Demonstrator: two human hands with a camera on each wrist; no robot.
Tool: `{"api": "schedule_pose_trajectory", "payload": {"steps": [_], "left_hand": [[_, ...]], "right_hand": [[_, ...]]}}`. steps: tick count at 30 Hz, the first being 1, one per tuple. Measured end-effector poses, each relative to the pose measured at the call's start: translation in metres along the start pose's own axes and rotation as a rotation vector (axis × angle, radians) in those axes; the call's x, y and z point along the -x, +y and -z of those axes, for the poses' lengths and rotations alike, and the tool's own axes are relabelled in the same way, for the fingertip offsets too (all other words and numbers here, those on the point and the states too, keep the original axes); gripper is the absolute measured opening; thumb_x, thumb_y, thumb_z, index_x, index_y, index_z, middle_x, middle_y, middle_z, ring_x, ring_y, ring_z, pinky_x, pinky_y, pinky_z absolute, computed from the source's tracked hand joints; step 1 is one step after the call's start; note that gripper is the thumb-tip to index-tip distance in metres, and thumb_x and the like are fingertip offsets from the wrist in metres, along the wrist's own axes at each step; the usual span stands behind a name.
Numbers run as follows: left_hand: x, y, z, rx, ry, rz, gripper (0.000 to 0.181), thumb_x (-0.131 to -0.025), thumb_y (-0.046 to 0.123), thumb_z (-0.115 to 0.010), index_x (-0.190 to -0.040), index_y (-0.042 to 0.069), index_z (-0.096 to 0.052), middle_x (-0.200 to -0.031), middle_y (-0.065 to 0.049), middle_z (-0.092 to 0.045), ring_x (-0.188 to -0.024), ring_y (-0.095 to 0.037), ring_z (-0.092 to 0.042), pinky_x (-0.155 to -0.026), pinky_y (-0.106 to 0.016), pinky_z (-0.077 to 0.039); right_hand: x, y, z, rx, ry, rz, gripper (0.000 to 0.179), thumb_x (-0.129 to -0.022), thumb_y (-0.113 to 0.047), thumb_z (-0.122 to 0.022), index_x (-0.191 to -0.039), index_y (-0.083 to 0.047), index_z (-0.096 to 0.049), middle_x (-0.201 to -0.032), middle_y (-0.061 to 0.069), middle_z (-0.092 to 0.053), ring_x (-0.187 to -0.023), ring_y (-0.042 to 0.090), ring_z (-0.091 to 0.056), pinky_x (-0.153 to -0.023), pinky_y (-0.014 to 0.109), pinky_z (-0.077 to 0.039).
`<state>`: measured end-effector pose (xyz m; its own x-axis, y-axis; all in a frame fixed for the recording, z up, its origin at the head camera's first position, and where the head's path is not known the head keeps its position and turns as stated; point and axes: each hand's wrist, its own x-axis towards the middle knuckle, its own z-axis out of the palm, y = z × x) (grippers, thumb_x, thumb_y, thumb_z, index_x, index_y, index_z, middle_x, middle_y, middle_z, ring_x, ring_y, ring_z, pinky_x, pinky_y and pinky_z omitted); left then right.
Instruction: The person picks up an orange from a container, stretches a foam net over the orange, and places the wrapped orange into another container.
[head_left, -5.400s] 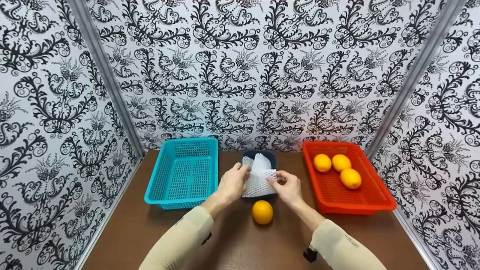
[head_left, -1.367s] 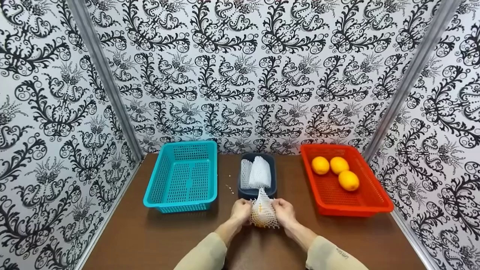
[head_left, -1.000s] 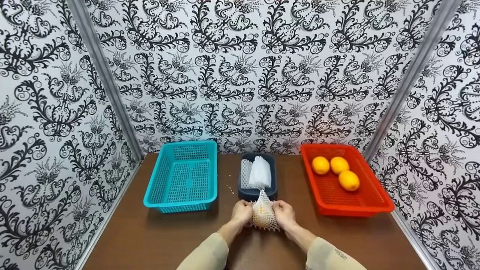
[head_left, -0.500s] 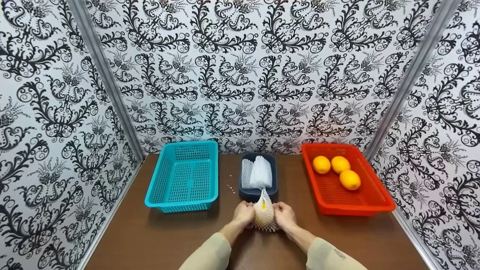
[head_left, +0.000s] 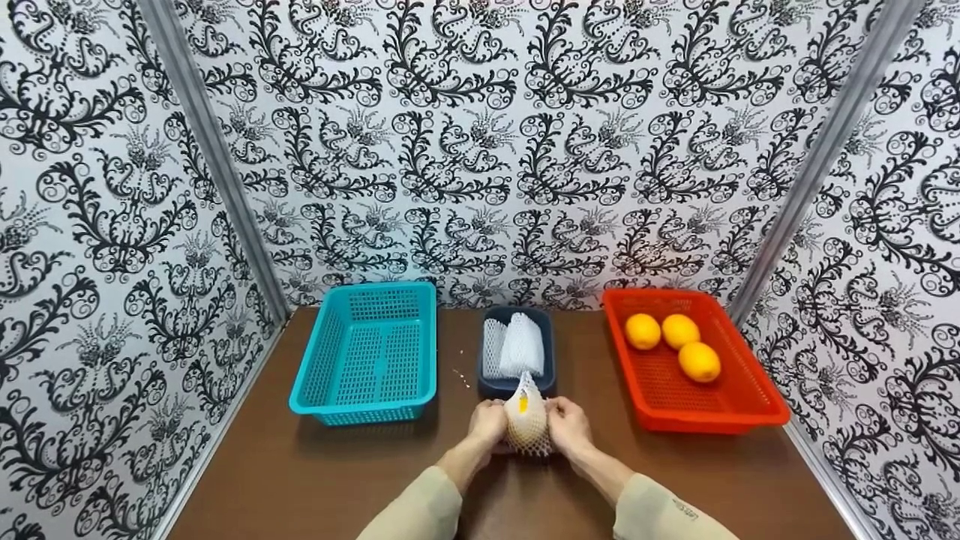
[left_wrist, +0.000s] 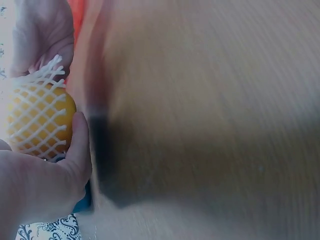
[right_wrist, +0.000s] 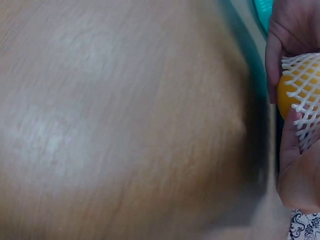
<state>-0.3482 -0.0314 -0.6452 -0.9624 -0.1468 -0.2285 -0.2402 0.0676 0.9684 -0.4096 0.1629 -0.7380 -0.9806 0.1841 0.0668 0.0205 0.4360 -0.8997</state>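
Observation:
An orange [head_left: 523, 403] sits inside a white foam fruit net [head_left: 531, 433], which narrows to a peak on its far side. My left hand [head_left: 489, 426] grips the net at the left of the fruit. On the other side, my right hand [head_left: 568, 424] pinches the net's right edge. In the left wrist view, yellow peel shows through the stretched mesh [left_wrist: 37, 117], and the left thumb lies along the fruit. The right wrist view catches bare peel [right_wrist: 285, 97] beside the mesh between both hands. Some fingertips are hidden behind the net.
Behind the hands stands a dark blue bin [head_left: 547, 352] with more white foam nets [head_left: 522, 345]. A turquoise basket [head_left: 300, 405] is at left; a red basket [head_left: 712, 420] at right holds three oranges [head_left: 699, 362]. Small white scraps [head_left: 461, 377] lie on the brown table [head_left: 337, 480].
Earlier, both hands held a net over the blue bin while the orange lay bare on the table. Now the net surrounds the orange, and its lower edge has drawn in closer around it.

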Motion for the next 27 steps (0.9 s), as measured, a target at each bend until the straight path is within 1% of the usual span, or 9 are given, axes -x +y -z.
{"api": "schedule_pose_trajectory", "payload": {"steps": [2, 5, 9, 13, 16, 19, 22, 24, 27], "left_hand": [[0.020, 0.016, 0.002, 0.039, -0.006, 0.012, 0.039, -0.111, 0.024, -0.043, -0.122, -0.006, -0.067, -0.110, -0.026, -0.068, -0.088, -0.035, -0.071, -0.068, -0.056, -0.069], [0.028, 0.024, 0.000, 0.055, 0.017, 0.034, 0.042, -0.114, 0.024, -0.041, -0.128, -0.006, -0.066, -0.113, -0.024, -0.068, -0.090, -0.032, -0.070, -0.070, -0.053, -0.069], [0.029, 0.024, 0.000, 0.106, 0.021, 0.048, 0.044, -0.116, 0.024, -0.038, -0.132, -0.006, -0.065, -0.114, -0.022, -0.067, -0.087, -0.030, -0.068, -0.069, -0.048, -0.068], [0.028, 0.023, 0.000, 0.151, 0.016, 0.044, 0.042, -0.116, 0.024, -0.038, -0.130, -0.006, -0.065, -0.110, -0.019, -0.066, -0.082, -0.026, -0.066, -0.065, -0.045, -0.067], [0.028, 0.023, 0.001, 0.177, 0.009, 0.049, 0.042, -0.117, 0.024, -0.038, -0.132, -0.006, -0.064, -0.107, -0.017, -0.065, -0.078, -0.025, -0.066, -0.064, -0.046, -0.067], [0.028, 0.023, 0.003, 0.206, -0.003, 0.058, 0.044, -0.117, 0.024, -0.037, -0.136, -0.006, -0.061, -0.109, -0.017, -0.065, -0.078, -0.027, -0.068, -0.066, -0.049, -0.068], [0.028, 0.022, 0.005, 0.236, -0.012, 0.072, 0.044, -0.117, 0.025, -0.036, -0.137, -0.007, -0.061, -0.109, -0.018, -0.064, -0.079, -0.028, -0.069, -0.065, -0.048, -0.069], [0.029, 0.021, 0.005, 0.258, -0.015, 0.088, 0.044, -0.117, 0.025, -0.035, -0.135, -0.006, -0.061, -0.106, -0.016, -0.063, -0.076, -0.027, -0.069, -0.063, -0.045, -0.068], [0.029, 0.019, 0.006, 0.293, -0.017, 0.115, 0.040, -0.116, 0.024, -0.036, -0.128, -0.004, -0.061, -0.098, -0.012, -0.063, -0.071, -0.025, -0.069, -0.057, -0.041, -0.064]], "right_hand": [[-0.002, 0.001, 0.001, -0.001, 0.002, 0.015, 0.013, -0.102, -0.029, -0.072, -0.098, -0.033, -0.084, -0.115, 0.003, -0.087, -0.108, 0.023, -0.077, -0.093, 0.040, -0.057], [-0.006, 0.003, 0.002, -0.016, -0.007, 0.024, 0.012, -0.104, -0.032, -0.073, -0.099, -0.033, -0.084, -0.112, 0.001, -0.087, -0.106, 0.021, -0.076, -0.092, 0.039, -0.056], [-0.011, 0.004, 0.002, -0.037, -0.015, 0.036, 0.013, -0.106, -0.033, -0.073, -0.099, -0.034, -0.083, -0.109, -0.001, -0.086, -0.104, 0.020, -0.074, -0.093, 0.038, -0.055], [-0.013, 0.002, 0.001, -0.051, -0.006, 0.041, 0.013, -0.106, -0.032, -0.073, -0.099, -0.033, -0.084, -0.111, 0.000, -0.086, -0.105, 0.020, -0.075, -0.093, 0.037, -0.055], [-0.014, 0.003, -0.001, -0.067, 0.016, 0.045, 0.014, -0.106, -0.035, -0.073, -0.100, -0.033, -0.085, -0.113, 0.001, -0.086, -0.107, 0.022, -0.076, -0.093, 0.037, -0.055], [-0.011, -0.001, -0.004, -0.070, 0.047, 0.078, 0.015, -0.106, -0.039, -0.072, -0.101, -0.032, -0.085, -0.113, 0.001, -0.087, -0.106, 0.021, -0.076, -0.091, 0.037, -0.055], [0.003, -0.023, 0.001, -0.068, 0.063, 0.097, 0.018, -0.107, -0.039, -0.072, -0.101, -0.029, -0.085, -0.109, 0.001, -0.087, -0.100, 0.017, -0.075, -0.086, 0.032, -0.053], [0.023, -0.050, 0.010, -0.089, 0.057, 0.107, 0.021, -0.108, -0.035, -0.070, -0.104, -0.020, -0.084, -0.110, 0.007, -0.086, -0.101, 0.021, -0.075, -0.086, 0.033, -0.052], [0.052, -0.092, 0.025, -0.129, 0.033, 0.096, 0.024, -0.108, -0.026, -0.068, -0.108, -0.007, -0.082, -0.115, 0.018, -0.084, -0.106, 0.030, -0.075, -0.091, 0.036, -0.054]]}}
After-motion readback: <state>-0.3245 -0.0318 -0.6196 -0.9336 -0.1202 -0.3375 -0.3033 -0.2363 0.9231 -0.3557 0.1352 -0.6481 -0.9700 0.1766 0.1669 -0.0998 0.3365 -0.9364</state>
